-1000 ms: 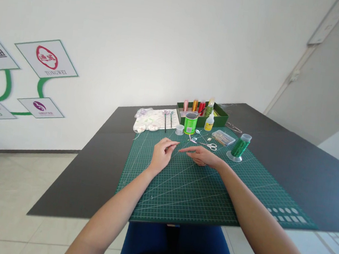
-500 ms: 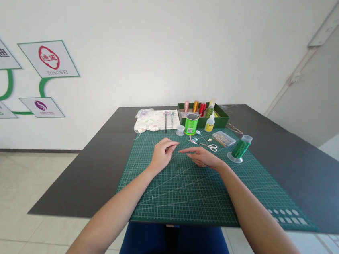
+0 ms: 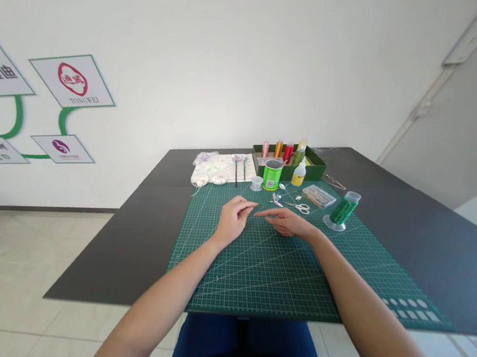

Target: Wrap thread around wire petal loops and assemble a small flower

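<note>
My left hand (image 3: 233, 221) is above the green cutting mat (image 3: 270, 284), thumb and forefinger pinched together. Whatever lies between those fingertips is too small to make out. Facing it from the right, my right hand (image 3: 287, 222) points its forefinger at the left fingertips, with the other fingers curled in; anything it pinches is hidden or too fine to see. A narrow gap separates the two hands. Just beyond them lie white-handled scissors (image 3: 302, 208) and a small pale pink and teal piece (image 3: 277, 199). A spool of green thread (image 3: 344, 209) stands right of my right hand.
Behind are a small clear spool (image 3: 256, 184), a green can (image 3: 271, 176), a glue bottle (image 3: 298, 173), a clear case (image 3: 319, 196) and a green box (image 3: 317, 170) with several thread spools. Back left, two dark-stemmed pieces (image 3: 236, 172) lie on a white cloth (image 3: 218, 164).
The view has shifted slightly, so everything sits a little further right. Both hands keep nearly the same pose, fingertips close together.
</note>
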Demonstrator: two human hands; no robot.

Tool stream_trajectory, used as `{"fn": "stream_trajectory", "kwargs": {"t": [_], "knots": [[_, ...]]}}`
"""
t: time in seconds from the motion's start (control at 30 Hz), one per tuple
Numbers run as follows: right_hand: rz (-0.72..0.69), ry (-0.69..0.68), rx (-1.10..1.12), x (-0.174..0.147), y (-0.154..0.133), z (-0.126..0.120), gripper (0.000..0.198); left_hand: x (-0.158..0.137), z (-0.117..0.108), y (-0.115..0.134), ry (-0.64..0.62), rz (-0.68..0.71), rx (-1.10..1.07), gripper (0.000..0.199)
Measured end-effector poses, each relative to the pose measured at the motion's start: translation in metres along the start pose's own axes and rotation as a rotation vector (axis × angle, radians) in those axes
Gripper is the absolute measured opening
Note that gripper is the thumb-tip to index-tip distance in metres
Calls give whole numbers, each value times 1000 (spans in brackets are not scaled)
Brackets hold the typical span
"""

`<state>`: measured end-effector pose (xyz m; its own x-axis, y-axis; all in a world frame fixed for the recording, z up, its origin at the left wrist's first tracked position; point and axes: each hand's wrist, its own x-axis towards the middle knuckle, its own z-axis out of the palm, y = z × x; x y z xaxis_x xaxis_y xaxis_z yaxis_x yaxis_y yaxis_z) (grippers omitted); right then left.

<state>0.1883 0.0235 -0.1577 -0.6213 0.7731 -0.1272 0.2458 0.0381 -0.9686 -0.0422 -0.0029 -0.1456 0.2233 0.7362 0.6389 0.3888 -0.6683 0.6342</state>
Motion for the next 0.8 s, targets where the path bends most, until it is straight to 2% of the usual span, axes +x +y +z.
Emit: {"fn": "stream_trajectory", "kwargs": {"t": [0.8], "knots": [[-4, -46, 21, -2, 2, -1, 61, 2, -2, -9, 20, -42, 49, 20]]}}
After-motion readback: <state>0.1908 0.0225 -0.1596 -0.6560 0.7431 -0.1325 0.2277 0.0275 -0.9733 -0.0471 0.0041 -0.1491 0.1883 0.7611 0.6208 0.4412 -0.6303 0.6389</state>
